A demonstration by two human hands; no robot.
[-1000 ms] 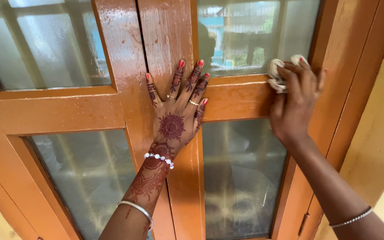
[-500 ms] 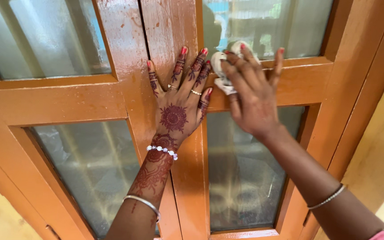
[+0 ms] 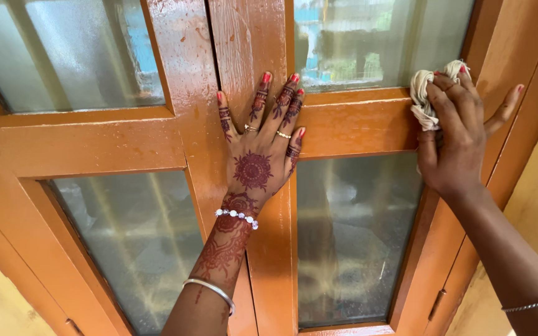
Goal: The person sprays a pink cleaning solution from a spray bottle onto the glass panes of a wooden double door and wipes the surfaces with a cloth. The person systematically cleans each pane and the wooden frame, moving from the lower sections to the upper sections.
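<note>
Head view: the bunched off-white cloth [image 3: 424, 99] now sits at the right end of the orange-brown middle rail [image 3: 356, 127] of the right window shutter, up against the lower edge of the upper pane and near the outer frame [image 3: 518, 56]. Half a second ago it was at the left end of this same rail, just beside the other hand's fingertips; a second ago it was again out to the right. So the cloth is going back and forth along the rail, and my judgement is that the wiping of this rail is well under way, with the stroke now at its right limit.

The right hand [image 3: 462, 143] presses the cloth against the wood, its fingers curled over the wad and clamping it, while the little finger sticks out to the right, clear of the cloth. The left hand [image 3: 259, 155], patterned with dark red henna, lies flat on the central stiles where the two shutters meet, fingers spread and pressed to the wood, holding nothing; it has hardly shifted across the three moments. A beaded bracelet [image 3: 236, 217] and a thin metal bangle [image 3: 210, 290] ring that wrist.

Frosted glass panes [image 3: 350, 242] fill the shutters above and below the rail. The wood looks glossy and speckled with droplets. No packages, labels or signs show anywhere.
</note>
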